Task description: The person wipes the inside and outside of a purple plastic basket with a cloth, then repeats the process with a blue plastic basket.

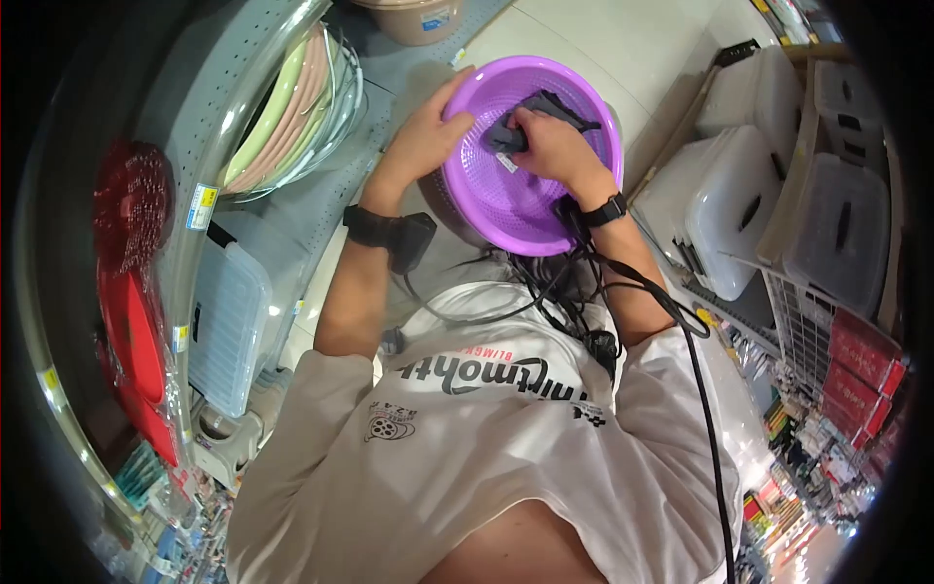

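A purple plastic basket (491,209) with a perforated wall is held in front of my body. My left hand (428,136) grips its left rim, thumb on the near side and fingers reaching around the outside. Inside the basket, my right hand (553,146) is closed on a dark grey cloth (552,103), pressing it near the far inner wall. Part of the cloth spreads beyond my fingers to the right. A small white label (507,163) shows on the basket's inside just below the cloth.
Stacked pink and green basins (282,127) fill the shelf at left, above a clear storage box (229,326). At right stand lidded translucent boxes (730,209). A beige tub (413,19) sits at the top. Black cables (637,273) hang by my right forearm.
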`<state>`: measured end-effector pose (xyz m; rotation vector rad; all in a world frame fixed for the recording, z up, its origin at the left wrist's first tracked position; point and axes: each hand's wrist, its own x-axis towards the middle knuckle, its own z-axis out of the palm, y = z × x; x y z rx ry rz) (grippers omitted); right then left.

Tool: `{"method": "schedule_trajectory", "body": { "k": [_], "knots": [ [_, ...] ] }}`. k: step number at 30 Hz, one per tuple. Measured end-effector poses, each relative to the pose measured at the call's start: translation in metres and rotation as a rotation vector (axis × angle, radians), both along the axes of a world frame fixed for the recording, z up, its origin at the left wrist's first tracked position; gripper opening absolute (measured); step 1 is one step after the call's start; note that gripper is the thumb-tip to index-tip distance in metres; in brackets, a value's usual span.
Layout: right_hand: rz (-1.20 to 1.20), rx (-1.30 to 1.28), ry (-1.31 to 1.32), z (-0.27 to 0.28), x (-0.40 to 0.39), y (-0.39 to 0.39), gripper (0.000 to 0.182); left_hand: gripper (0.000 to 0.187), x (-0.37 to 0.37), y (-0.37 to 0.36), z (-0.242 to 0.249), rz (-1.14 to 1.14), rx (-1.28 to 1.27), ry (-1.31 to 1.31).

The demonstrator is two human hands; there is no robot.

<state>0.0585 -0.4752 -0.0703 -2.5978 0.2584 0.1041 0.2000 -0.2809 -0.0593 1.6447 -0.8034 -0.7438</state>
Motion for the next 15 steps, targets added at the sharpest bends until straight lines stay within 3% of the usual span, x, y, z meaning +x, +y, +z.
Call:
{"method": "schedule_trajectory", "body": {
  "k": [2,6,10,12,15],
  "knots": [
    [0.073,0.087,0.239,0.009,0.0,0.004,0.049,0.066,0.005,-0.001,-0.012,0.04,-0.042,0.088],
    [0.319,0.425,0.349,0.002,-0.014,0.028,0.044,0.067,0.009,-0.001,-0.032,-0.003,-0.071,0.118],
    [0.299,0.459,0.349,-0.02,-0.007,0.04,0.046,0.068,0.006,0.002,-0.035,-0.012,-0.103,0.099],
    [0.078,0.414,0.116,-0.022,-0.002,0.045,0.048,0.069,0.003,0.002,-0.029,-0.052,-0.097,0.128],
    [-0.023,0.352,0.167,-0.01,0.003,0.044,0.047,0.07,0.001,-0.007,-0.037,-0.129,-0.033,0.202]
  ]
}}
